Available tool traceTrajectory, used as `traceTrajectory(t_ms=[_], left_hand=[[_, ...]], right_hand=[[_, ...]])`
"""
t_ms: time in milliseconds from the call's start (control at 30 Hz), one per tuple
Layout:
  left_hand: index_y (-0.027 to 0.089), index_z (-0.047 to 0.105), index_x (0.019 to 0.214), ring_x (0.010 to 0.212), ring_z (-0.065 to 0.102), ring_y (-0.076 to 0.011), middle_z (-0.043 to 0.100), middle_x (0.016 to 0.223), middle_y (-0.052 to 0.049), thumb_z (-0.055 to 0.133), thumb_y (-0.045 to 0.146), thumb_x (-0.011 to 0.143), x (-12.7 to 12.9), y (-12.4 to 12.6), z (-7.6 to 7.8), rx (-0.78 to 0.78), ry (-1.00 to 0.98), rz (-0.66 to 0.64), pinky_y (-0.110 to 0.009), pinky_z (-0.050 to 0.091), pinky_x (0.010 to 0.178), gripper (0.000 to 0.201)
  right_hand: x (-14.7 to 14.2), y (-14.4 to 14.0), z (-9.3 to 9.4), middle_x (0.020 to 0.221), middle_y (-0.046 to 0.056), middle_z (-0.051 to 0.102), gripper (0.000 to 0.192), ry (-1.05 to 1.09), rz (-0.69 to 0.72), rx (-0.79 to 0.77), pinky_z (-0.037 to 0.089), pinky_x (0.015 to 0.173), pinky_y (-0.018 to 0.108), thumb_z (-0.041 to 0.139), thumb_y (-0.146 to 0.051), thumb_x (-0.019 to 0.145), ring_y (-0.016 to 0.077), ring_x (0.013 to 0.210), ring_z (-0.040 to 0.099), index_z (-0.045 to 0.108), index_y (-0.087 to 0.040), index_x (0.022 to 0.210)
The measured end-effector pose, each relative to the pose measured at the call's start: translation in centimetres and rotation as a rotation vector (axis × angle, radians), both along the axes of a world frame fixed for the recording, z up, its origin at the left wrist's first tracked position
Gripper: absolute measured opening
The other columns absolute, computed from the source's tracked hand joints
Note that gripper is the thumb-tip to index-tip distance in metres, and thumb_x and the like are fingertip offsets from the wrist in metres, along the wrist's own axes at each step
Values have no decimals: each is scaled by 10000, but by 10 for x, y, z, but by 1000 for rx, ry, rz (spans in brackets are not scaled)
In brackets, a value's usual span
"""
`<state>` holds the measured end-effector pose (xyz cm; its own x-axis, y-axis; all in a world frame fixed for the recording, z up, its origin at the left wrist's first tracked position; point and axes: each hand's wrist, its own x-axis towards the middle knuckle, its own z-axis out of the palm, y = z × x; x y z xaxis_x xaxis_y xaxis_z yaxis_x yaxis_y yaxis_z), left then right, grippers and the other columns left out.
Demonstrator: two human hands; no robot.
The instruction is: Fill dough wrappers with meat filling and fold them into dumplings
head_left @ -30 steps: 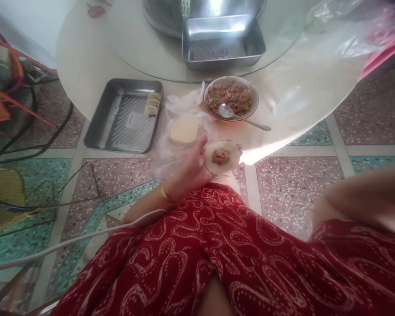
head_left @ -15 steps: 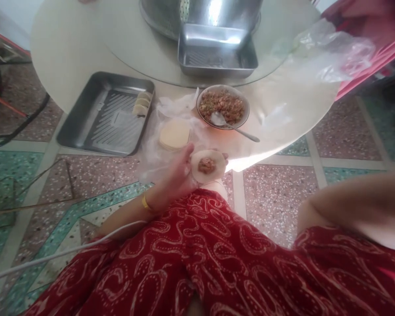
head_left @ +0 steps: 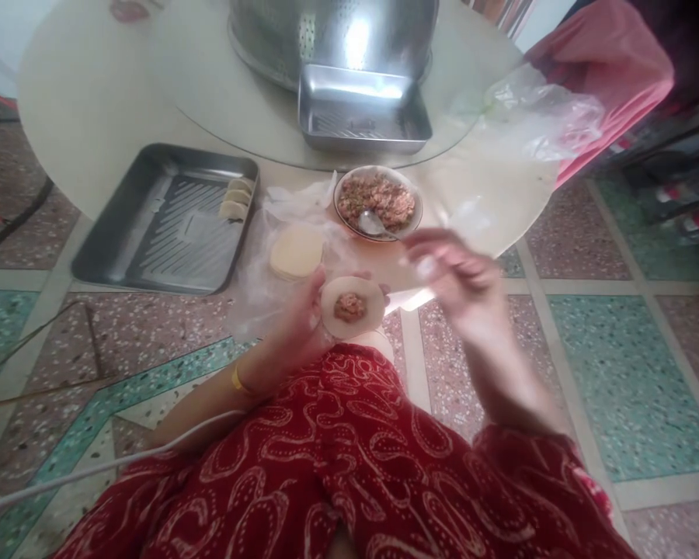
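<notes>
My left hand (head_left: 306, 314) holds a round dumpling wrapper (head_left: 330, 317) with a lump of meat filling (head_left: 349, 307) in its middle. Blurred by motion, my right hand (head_left: 463, 276) hovers by the table's front edge with its fingers bent. Its fingertips cover the handle end of a metal spoon (head_left: 371, 223), and whether they grip it I cannot tell. The spoon's head rests on minced filling in a bowl (head_left: 419, 203). A stack of wrappers (head_left: 296, 252) lies on a plastic bag (head_left: 248, 291) beyond my left hand.
To the left, a dark metal tray (head_left: 87, 256) holds several folded dumplings (head_left: 236, 199) along its right side. A second metal pan (head_left: 364, 144) and a large perforated steel pot (head_left: 332, 35) stand on the glass turntable (head_left: 210, 116). Crumpled plastic (head_left: 541, 116) lies at the right.
My right hand has come in from the far right to the spoon's handle. The left hand still holds the filled wrapper. The whole view has shifted slightly.
</notes>
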<state>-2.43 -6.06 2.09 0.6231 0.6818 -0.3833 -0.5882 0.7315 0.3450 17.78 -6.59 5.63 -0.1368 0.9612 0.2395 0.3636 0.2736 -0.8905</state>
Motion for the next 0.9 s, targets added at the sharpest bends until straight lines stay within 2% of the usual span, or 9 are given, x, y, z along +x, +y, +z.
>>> traceTrajectory(t_ms=[67, 233, 433, 533, 633, 767, 800, 900], left_hand=[[83, 707, 1133, 1170, 673, -260, 761, 1078, -152, 292, 456, 1056, 2, 0, 2, 4, 37, 21, -374, 494, 1048, 563], [92, 679, 1212, 1151, 674, -244, 746, 1138, -135, 292, 425, 1059, 9, 0, 1, 2, 67, 42, -370, 493, 1048, 532], [87, 605, 1336, 1092, 695, -253, 745, 1110, -141, 326, 431, 1053, 10, 1, 1, -6, 44, -6, -370, 526, 989, 526], [69, 598, 1335, 1056, 707, -251, 754, 1079, -143, 329, 389, 1057, 10, 3, 4, -44, 52, -13, -361, 542, 958, 502], [61, 645, 1255, 1043, 713, -251, 764, 1045, -141, 346, 343, 1051, 11, 4, 7, -65, 75, 10, -356, 544, 964, 459], [99, 720, 1112, 1057, 713, -252, 774, 1022, -130, 433, 323, 1019, 13, 5, 9, -35, 76, 7, -349, 547, 970, 375], [112, 729, 1100, 1068, 711, -253, 776, 1021, -125, 453, 332, 1013, 13, 6, 9, -25, 75, -5, -352, 548, 971, 363], [139, 744, 1088, 1117, 693, -258, 777, 1034, -112, 462, 346, 1010, 15, 10, 6, -3, 74, -31, -358, 541, 987, 358]], right_hand=[[-7, 0, -13, 1073, 21, 700, 202, 82, 4, -56, 583, 931, 445, 643, -470, 913, 207, 1073, 657, 744, -299, 878], [-22, 3, -43, 1085, 43, 714, 169, 255, -14, -303, 564, 936, 495, 741, -419, 801, 225, 1027, 681, 757, -251, 799], [-23, 6, -51, 1011, 22, 732, 157, 376, -14, -420, 531, 981, 485, 769, -383, 734, 214, 1007, 681, 711, -243, 694], [-24, 5, -54, 1042, 15, 723, 160, 386, -66, -366, 541, 967, 466, 758, -394, 743, 206, 1011, 677, 702, -247, 717], [-22, 4, -57, 1085, 25, 716, 179, 284, -131, -271, 553, 950, 468, 740, -427, 768, 210, 1012, 677, 702, -253, 753], [8, 11, -51, 1079, 32, 733, 185, 157, -155, -50, 578, 939, 468, 626, -456, 887, 222, 1050, 693, 705, -289, 886], [23, 16, -48, 1087, 32, 736, 194, 100, -212, 31, 574, 957, 468, 579, -452, 924, 223, 1077, 689, 701, -303, 951], [79, 38, -38, 1143, 64, 716, 264, -223, -562, 307, 512, 1041, 477, 432, -392, 998, 237, 1165, 643, 659, -293, 1089]])
